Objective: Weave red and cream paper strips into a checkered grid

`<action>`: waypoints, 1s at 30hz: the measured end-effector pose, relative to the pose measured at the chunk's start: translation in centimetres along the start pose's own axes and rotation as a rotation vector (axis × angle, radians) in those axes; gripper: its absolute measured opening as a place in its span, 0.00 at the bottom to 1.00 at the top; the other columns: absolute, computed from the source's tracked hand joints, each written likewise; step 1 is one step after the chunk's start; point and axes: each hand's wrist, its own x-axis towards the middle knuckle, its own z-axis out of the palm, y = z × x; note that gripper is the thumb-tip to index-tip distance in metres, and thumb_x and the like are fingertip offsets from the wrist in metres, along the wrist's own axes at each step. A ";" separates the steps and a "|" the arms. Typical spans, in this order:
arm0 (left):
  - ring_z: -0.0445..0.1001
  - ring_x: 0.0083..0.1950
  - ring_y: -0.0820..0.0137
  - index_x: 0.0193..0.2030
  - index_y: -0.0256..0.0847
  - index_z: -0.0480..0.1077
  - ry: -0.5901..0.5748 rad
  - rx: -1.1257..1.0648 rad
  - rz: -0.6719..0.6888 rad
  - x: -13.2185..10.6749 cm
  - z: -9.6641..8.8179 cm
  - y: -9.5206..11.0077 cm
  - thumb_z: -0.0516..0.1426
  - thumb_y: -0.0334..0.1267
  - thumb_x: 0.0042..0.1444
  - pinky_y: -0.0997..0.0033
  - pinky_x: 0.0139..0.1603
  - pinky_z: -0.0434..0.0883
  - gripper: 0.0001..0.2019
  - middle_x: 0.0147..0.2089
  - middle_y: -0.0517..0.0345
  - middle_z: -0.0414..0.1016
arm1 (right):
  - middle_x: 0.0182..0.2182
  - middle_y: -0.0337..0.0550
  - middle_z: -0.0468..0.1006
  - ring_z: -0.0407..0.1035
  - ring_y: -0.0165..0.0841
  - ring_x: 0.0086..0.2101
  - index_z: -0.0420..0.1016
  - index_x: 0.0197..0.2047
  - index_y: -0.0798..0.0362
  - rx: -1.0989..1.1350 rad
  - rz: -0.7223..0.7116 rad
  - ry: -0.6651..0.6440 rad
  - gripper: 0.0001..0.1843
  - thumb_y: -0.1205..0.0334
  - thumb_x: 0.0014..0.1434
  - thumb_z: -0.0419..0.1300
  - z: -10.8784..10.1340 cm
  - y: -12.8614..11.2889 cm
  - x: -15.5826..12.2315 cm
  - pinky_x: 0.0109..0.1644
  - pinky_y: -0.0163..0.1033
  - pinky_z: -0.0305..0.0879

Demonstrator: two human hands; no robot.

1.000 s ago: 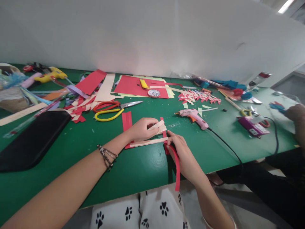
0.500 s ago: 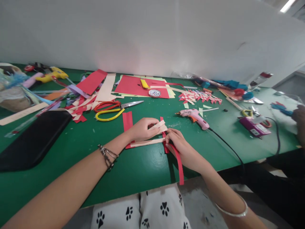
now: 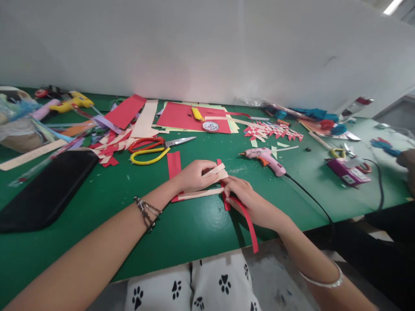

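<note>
Cream paper strips [image 3: 218, 169] are pinched in my left hand [image 3: 198, 175], their folded ends sticking out past the fingertips. My right hand [image 3: 241, 195] meets them at the right end, closed on a red paper strip [image 3: 249, 229] whose free tail curves down over the table's front edge. Between and below the hands, another cream strip [image 3: 202, 194] runs across to a short upright red strip [image 3: 226, 203]. A wider red strip [image 3: 174, 163] lies partly under my left hand. How the strips join is hidden by my fingers.
Red-and-yellow-handled scissors [image 3: 149, 151] lie behind my left hand. A pink glue gun [image 3: 264, 158] rests to the right, its cord trailing off the front edge. Further round are a black case [image 3: 48, 190], red paper sheets [image 3: 178, 116], woven paper strips [image 3: 272, 130] and a purple box [image 3: 348, 171].
The free tail of the red strip has swung to the right. My right hand and forearm have shifted slightly; my left hand has hardly moved.
</note>
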 end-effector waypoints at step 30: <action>0.54 0.24 0.77 0.20 0.40 0.49 0.000 0.073 0.042 0.1 0.0 0.0 0.48 0.35 0.53 0.74 0.25 0.53 0.13 0.22 0.65 0.52 | 0.42 0.47 0.62 0.59 0.36 0.43 0.66 0.34 0.52 -0.208 0.053 0.189 0.08 0.73 0.57 0.51 1.0 0.4 -0.9 0.44 0.43 0.62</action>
